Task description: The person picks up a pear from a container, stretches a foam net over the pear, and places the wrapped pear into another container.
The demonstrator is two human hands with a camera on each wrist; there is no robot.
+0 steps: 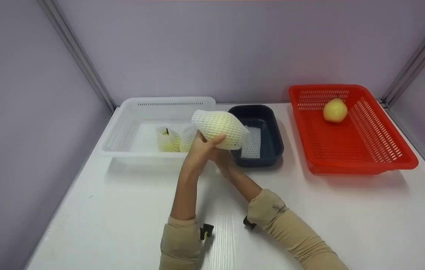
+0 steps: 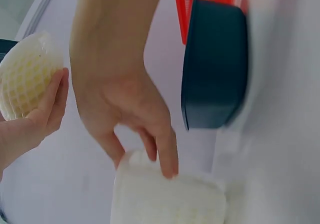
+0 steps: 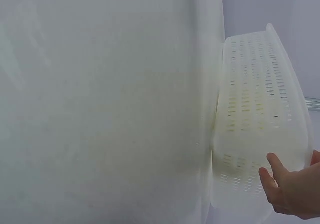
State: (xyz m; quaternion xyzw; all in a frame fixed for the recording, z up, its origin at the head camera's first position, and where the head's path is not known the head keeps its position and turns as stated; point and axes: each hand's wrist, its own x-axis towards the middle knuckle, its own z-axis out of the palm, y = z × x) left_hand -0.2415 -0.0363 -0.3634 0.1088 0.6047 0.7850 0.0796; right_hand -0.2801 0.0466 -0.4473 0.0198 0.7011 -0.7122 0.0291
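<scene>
My left hand holds a yellow pear in a white foam net, raised above the table, its thumb across the near side. In the left wrist view the same hand has its fingers along the net. My right hand passes below the left wrist and is partly hidden in the head view. In the left wrist view the right hand grips the rim at the corner of the white basket, fingers over the outside. The right wrist view shows this hand against the basket wall.
Netted pears sit in the white basket, which stands at the back left. Beside it is a dark blue tray containing an empty foam net. A red basket at right contains a bare yellow fruit. Walls close off back and sides.
</scene>
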